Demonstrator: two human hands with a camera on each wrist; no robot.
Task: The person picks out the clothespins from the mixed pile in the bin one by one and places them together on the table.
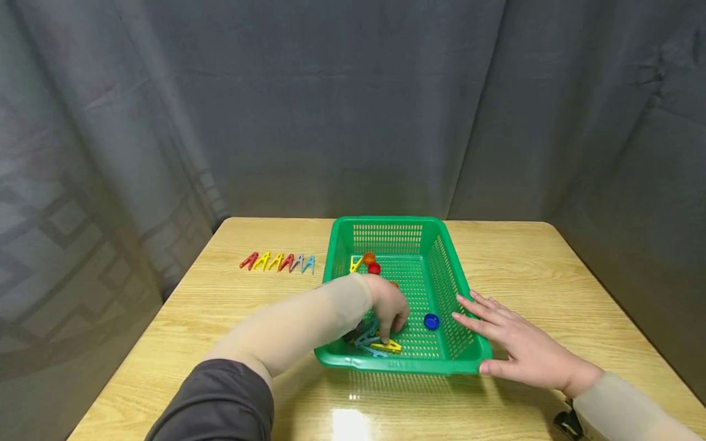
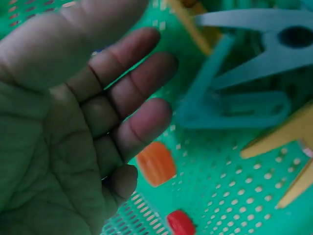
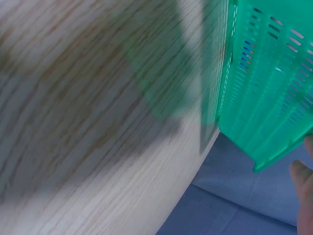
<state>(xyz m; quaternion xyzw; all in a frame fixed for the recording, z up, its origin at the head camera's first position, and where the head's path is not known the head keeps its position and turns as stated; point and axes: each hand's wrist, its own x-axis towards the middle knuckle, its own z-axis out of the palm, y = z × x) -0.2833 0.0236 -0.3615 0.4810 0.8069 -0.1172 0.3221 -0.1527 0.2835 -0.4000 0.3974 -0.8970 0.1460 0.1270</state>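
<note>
My left hand reaches down into a green plastic basket, its fingers loosely bent over a pile of clothespins. In the head view its lowest fingertip is at a yellow clothespin; whether they touch I cannot tell. Light-blue clothespins lie beside it. In the left wrist view, a blue-grey clothespin, a teal one and a yellow one lie apart from the fingers. My right hand rests, fingers extended, at the basket's near right rim.
Several clothespins stand in a row on the wooden table, left of the basket. Inside the basket are a blue cap, a red cap, an orange cap and another yellow clothespin. Grey curtains surround the table.
</note>
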